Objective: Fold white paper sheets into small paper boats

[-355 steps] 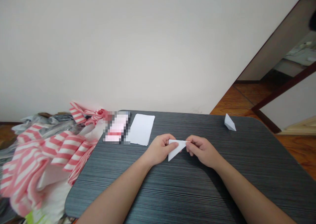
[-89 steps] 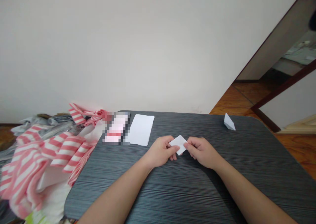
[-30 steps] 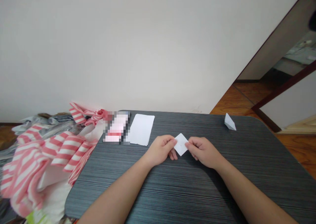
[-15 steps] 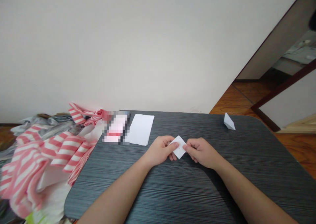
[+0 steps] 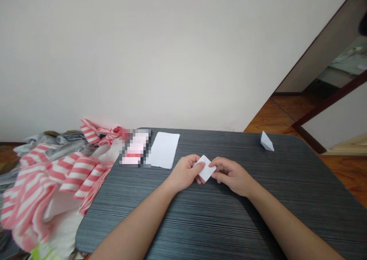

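A small white square of folded paper (image 5: 207,172) is held above the table, with one corner toward me. My left hand (image 5: 187,173) grips its left side, thumb pressed on top and fingers underneath. At the right corner is my right hand (image 5: 231,176); its index finger touches the upper edge and its thumb the lower edge, with the corner between them. The underside of the paper is hidden. Farther right stands a folded white paper piece (image 5: 267,141) with a pointed top.
A stack of white paper sheets (image 5: 164,150) lies at the back left of the dark table (image 5: 183,229). Beside it is a pixelated pink-and-white object (image 5: 135,147). Red-and-white striped cloth (image 5: 65,176) is heaped left of the table. A pale wall (image 5: 172,61) rises behind.
My right thumb has moved off the top of the paper to its lower edge, and my right index finger has spread away from it. The paper has shifted slightly left and turned a little.
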A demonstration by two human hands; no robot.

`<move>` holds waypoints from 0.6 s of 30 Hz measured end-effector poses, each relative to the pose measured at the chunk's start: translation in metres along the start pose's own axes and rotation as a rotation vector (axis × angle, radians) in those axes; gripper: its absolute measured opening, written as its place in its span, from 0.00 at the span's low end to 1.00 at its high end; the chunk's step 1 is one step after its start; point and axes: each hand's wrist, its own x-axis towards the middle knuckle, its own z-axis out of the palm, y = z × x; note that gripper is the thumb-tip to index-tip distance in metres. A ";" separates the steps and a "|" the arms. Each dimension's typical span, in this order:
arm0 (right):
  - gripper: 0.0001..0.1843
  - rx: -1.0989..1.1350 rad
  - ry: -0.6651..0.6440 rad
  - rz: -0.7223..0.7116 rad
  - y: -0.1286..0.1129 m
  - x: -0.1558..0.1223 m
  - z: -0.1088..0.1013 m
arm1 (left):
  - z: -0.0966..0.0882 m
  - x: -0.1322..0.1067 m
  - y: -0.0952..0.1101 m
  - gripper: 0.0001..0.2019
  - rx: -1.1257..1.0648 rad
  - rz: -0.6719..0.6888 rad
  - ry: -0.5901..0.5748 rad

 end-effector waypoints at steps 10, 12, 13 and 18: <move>0.07 -0.138 0.033 -0.111 -0.009 0.002 -0.004 | -0.001 0.001 -0.005 0.15 -0.016 -0.001 -0.086; 0.08 -0.160 0.038 -0.120 -0.011 0.003 -0.004 | -0.001 0.001 -0.006 0.15 -0.015 -0.002 -0.096; 0.08 -0.167 0.041 -0.121 -0.012 0.003 -0.004 | -0.001 0.001 -0.006 0.15 -0.016 0.000 -0.097; 0.08 -0.169 0.082 -0.123 -0.012 0.003 -0.004 | -0.001 0.001 -0.004 0.18 -0.034 0.015 -0.103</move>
